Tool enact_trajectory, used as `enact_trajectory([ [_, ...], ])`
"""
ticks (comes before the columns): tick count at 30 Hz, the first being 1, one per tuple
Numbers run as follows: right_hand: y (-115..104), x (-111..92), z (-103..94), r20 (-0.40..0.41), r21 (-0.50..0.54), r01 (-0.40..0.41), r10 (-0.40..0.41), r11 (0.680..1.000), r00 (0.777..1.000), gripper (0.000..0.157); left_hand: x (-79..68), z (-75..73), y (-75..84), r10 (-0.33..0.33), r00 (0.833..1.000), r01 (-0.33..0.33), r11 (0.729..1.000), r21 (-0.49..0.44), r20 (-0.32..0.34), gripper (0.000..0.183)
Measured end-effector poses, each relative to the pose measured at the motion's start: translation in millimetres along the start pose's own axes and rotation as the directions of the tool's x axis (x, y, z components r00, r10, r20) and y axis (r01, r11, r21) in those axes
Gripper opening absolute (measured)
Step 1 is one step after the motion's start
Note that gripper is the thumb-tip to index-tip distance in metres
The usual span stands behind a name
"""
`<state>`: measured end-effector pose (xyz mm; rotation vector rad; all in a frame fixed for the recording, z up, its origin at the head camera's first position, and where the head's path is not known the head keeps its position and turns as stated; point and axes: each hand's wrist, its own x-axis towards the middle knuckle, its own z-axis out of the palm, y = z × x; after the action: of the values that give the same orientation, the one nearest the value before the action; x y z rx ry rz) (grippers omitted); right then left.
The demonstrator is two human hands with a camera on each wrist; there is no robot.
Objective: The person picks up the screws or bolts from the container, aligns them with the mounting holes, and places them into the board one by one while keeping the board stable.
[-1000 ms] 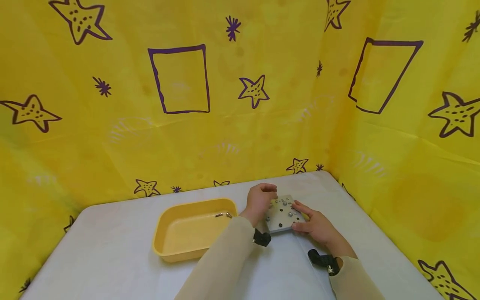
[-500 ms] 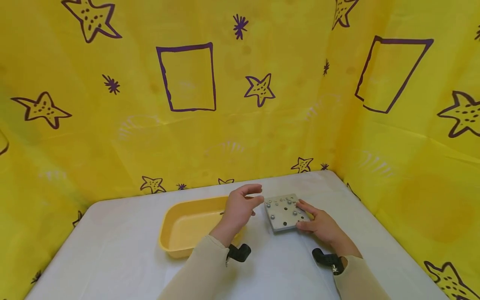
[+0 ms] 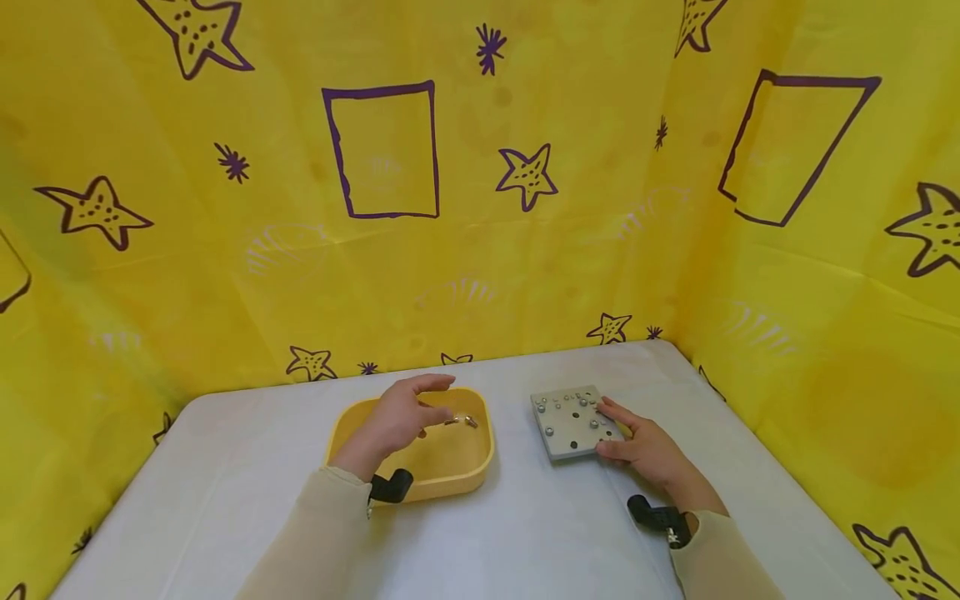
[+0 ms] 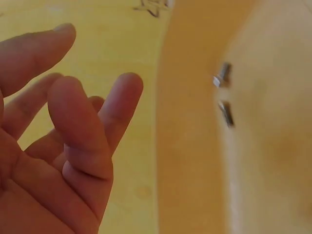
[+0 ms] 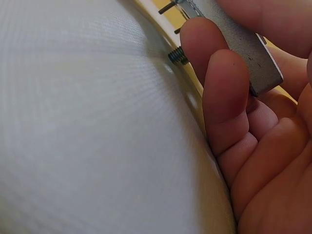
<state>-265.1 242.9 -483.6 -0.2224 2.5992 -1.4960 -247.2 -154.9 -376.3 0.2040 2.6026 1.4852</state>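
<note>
My right hand [image 3: 647, 450] grips the right edge of a square grey metal plate [image 3: 561, 420], its top dotted with bolt heads and dark holes. In the right wrist view, fingers curl under the plate [image 5: 258, 63], and a threaded bolt end [image 5: 178, 55] sticks out below it. Over the yellow tray [image 3: 450, 486] is my left hand [image 3: 399, 417], its fingers loosely bent with nothing between them. Two small bolts lie in the tray; the left wrist view shows one bolt [image 4: 222, 74] above another bolt [image 4: 226, 114], both to the right of the fingers.
A white-covered table [image 3: 517, 533] carries the tray and the plate. Yellow cloth [image 3: 465, 250] printed with starfish walls in the back and both sides. A black wrist camera [image 3: 392, 486] sits on the left wrist, another camera [image 3: 656, 514] on the right.
My left hand has left the plate and moved left to above the tray. The right hand keeps hold of the plate. The head view has shifted slightly.
</note>
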Motion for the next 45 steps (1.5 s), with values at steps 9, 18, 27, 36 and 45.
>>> enact_trajectory([
  [9,-2.7,0.1,-1.9,-0.005,-0.029,0.019,-0.019,0.999,1.0,0.083,3.1,6.3,-28.8,-0.035,0.999,0.031,0.992,0.119,0.028,0.051],
  [18,-4.2,0.2,-2.4,-0.002,-0.049,0.021,-0.021,0.999,1.0,0.083,11.6,25.4,-46.5,-0.033,0.999,0.033,0.998,0.055,-0.01,0.053],
  [27,-5.0,0.6,-1.0,0.007,-0.021,0.001,-0.001,1.0,1.0,0.084,26.2,39.3,-62.8,0.083,0.993,-0.064,0.977,0.203,-0.089,0.046],
  [36,-2.9,1.8,-1.8,0.011,-0.015,-0.001,0.001,1.0,1.0,0.087,26.8,40.2,-61.4,0.136,0.991,-0.114,0.898,0.426,-0.021,0.047],
  [45,-0.9,-0.8,1.0,0.015,0.013,0.004,-0.004,1.0,1.0,0.087,25.0,44.2,-65.5,0.179,0.983,-0.177,0.815,0.552,0.05,0.038],
])
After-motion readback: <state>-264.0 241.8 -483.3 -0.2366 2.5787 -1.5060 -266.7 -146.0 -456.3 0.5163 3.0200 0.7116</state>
